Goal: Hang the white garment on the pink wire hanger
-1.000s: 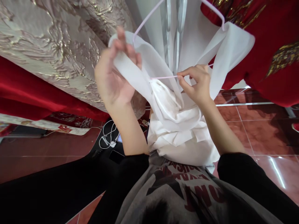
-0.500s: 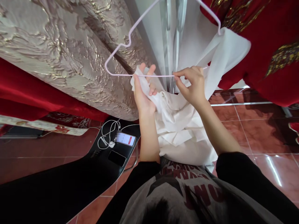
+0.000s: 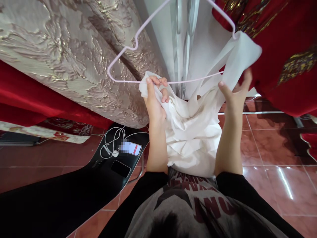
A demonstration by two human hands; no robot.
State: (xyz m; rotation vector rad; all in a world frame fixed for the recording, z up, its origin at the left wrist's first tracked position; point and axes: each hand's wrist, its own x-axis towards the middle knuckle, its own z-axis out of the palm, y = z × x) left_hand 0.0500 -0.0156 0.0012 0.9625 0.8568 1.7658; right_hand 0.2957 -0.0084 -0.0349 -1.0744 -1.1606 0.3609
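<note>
A white garment (image 3: 195,132) hangs bunched in front of me, one shoulder still over the right end of a thin pale pink wire hanger (image 3: 128,49). My left hand (image 3: 155,99) is closed on a fold of the white cloth just under the hanger's bottom wire. My right hand (image 3: 235,94) is at the garment's right side, thumb and fingers spread against the cloth under the hanger's right shoulder. The hanger's left half is bare.
A beige and gold embroidered garment (image 3: 61,56) hangs at the left, a red and gold one (image 3: 284,49) at the right. A metal rack pole (image 3: 184,43) stands behind. Phones (image 3: 131,148) and a white cable (image 3: 112,143) lie on a black seat. The floor is red tile (image 3: 272,148).
My left hand pulled the cloth off the hanger's left shoulder and dropped to the bottom wire. My right hand let go of the bottom wire and moved right to the garment's other side.
</note>
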